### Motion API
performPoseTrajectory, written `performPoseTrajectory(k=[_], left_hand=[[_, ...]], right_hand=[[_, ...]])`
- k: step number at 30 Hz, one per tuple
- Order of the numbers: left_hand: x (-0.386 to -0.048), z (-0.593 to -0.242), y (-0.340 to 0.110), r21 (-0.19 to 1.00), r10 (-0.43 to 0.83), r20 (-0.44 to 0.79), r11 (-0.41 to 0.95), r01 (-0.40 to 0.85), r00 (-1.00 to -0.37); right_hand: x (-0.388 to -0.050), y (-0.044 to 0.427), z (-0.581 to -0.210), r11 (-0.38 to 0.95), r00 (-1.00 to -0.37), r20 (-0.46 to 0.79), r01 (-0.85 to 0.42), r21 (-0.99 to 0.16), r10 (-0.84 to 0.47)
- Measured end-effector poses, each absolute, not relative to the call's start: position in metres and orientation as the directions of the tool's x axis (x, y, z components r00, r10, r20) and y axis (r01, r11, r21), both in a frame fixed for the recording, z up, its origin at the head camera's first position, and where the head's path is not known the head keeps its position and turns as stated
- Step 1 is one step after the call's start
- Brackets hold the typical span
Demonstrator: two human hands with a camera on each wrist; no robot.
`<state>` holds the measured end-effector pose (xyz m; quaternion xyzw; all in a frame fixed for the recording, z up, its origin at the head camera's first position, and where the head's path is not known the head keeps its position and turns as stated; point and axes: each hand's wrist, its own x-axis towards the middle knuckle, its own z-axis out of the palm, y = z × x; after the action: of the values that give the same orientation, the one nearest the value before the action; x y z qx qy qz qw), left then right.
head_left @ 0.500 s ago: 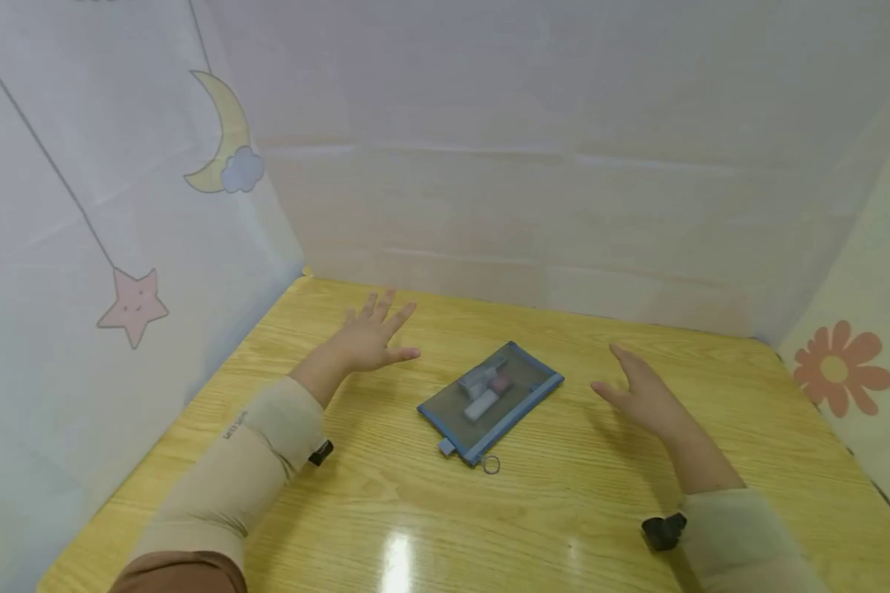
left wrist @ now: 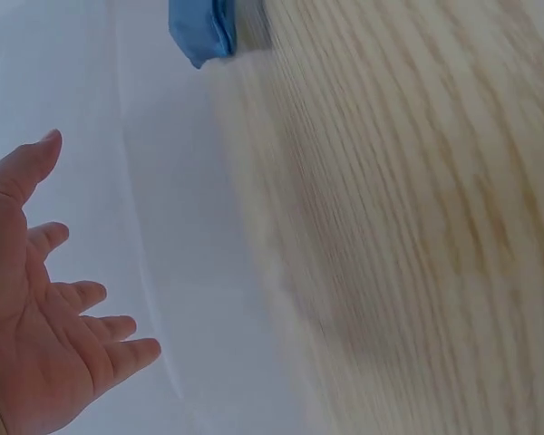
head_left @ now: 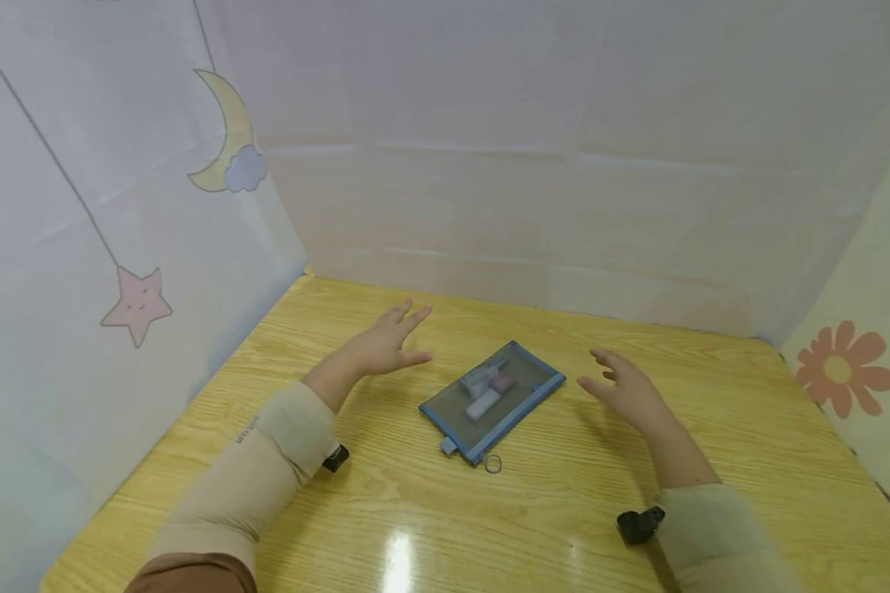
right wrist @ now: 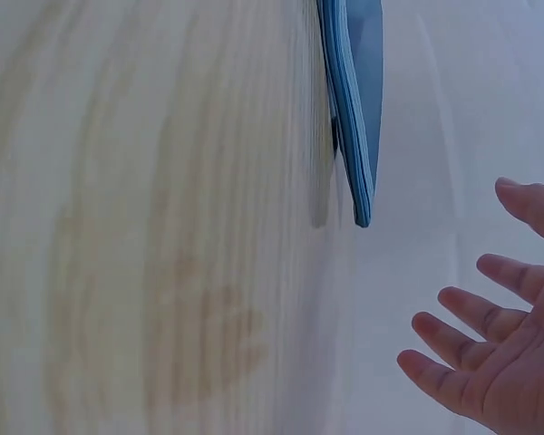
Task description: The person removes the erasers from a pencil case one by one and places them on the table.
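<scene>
Holding left hand (head_left: 378, 347) open above wooden table (head_left: 564, 478), left of centre in the head view, fingers spread. Holding right hand (head_left: 626, 397) open too, right of centre, fingers fanned and slightly bent. Showing between both, near but apart from either, a blue-edged mesh pouch (head_left: 508, 399) lying flat, just below and right of frame centre. Revealing through the mesh a white block (head_left: 483, 404) and a pink piece (head_left: 501, 383). Bearing a metal ring (head_left: 500, 467) at the pouch's lowest corner, beside a pale blue tab (head_left: 448, 445). Displaying pink star (head_left: 137, 305) at frame left, orange flower (head_left: 845, 368) at frame right.
</scene>
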<state>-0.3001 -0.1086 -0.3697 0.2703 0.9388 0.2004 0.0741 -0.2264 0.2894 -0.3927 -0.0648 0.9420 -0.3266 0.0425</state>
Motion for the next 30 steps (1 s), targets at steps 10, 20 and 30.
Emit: performPoseTrajectory(k=[10, 20, 30], left_hand=[[-0.294, -0.38, -0.091, 0.535, 0.613, -0.049, 0.683, 0.497, -0.789], [-0.287, -0.388, -0.076, 0.538, 0.692, -0.067, 0.631, 0.558, -0.719], [-0.284, -0.396, -0.065, 0.505, 0.736, -0.096, 0.616, 0.605, -0.67]], right_hand=[[-0.227, 0.278, -0.397, 0.702, -0.984, -0.082, -0.055, -0.71, -0.161], [-0.225, 0.273, -0.403, 0.599, -0.977, -0.091, -0.044, -0.8, -0.193], [-0.22, 0.265, -0.401, 0.551, -0.961, -0.083, -0.079, -0.831, -0.262]])
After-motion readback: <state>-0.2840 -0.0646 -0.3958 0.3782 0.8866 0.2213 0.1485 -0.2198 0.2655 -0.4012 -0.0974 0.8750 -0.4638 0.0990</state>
